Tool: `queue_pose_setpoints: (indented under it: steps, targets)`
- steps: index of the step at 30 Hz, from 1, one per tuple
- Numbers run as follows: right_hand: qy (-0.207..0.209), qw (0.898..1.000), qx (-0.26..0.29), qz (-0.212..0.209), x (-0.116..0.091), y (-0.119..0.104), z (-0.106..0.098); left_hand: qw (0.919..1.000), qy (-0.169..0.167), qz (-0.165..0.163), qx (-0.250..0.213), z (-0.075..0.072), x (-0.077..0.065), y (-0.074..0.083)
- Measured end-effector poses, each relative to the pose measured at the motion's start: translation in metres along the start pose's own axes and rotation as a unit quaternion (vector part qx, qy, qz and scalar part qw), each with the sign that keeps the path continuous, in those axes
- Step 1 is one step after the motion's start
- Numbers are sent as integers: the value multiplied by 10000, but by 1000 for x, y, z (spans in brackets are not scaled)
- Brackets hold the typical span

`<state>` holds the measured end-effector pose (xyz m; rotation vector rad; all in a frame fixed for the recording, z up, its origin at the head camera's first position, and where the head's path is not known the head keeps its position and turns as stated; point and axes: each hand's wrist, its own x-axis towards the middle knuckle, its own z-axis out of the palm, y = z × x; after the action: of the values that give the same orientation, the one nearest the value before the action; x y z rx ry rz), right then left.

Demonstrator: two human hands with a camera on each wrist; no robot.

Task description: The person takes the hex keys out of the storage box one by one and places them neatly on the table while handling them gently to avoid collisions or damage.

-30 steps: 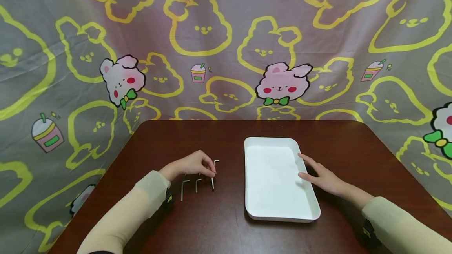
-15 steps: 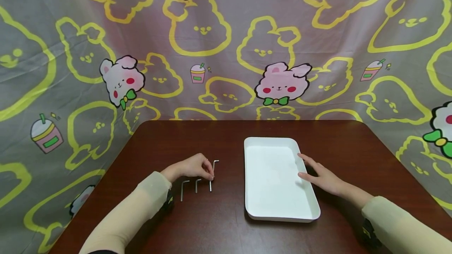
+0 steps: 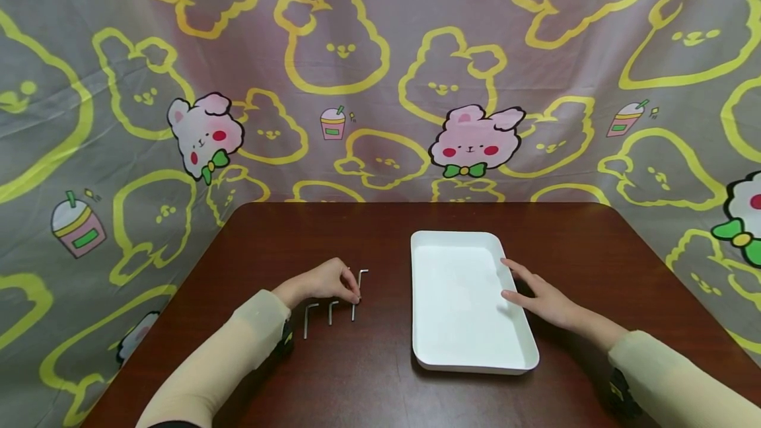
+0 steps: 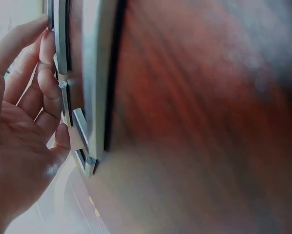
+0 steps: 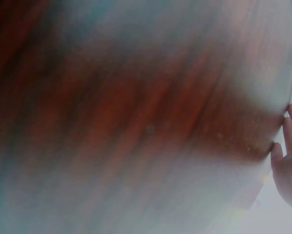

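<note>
Over the left part of the table, my left hand (image 3: 326,281) pinches a hex key between thumb and fingers; its lower end (image 3: 353,314) shows below them. Behind the fingertips the bent end of a hex key (image 3: 362,272) is visible. Whether it belongs to the same key I cannot tell. Two more L-shaped hex keys, one longer (image 3: 306,322) and one shorter (image 3: 331,314), lie beside the hand. In the left wrist view, several metal hex keys (image 4: 94,73) lie near the fingers. My right hand (image 3: 549,302) rests straight fingers on the right rim of a white tray (image 3: 460,309).
The dark brown wooden table (image 3: 357,375) carries the tray right of centre, with nothing seen inside it. A patterned cloth curtain (image 3: 380,104) with rabbit figures hangs along the table's back and sides.
My left hand has shifted slightly toward me, and the lower end of the pinched hex key has moved a little left. My right hand and the tray have stayed put.
</note>
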<state>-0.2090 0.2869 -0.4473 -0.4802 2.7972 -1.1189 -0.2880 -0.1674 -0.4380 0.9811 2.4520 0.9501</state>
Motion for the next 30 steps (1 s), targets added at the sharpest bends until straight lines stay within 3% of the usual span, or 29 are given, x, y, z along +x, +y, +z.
queue_pose_setpoints:
  steps: [8, 12, 30]
  targets:
    - [11, 10000, 65, -35, -1, 0, 0, 10000, 0, -47, -85, 0, 0, -3]
    - [27, 9999, 98, -72, -1, 0, 0, 9999, -17, 83, -71, -1, -1, -6]
    - [9, 9999, 103, -33, -1, -2, 0, 9987, -1, -203, -462, -5, -4, 0]
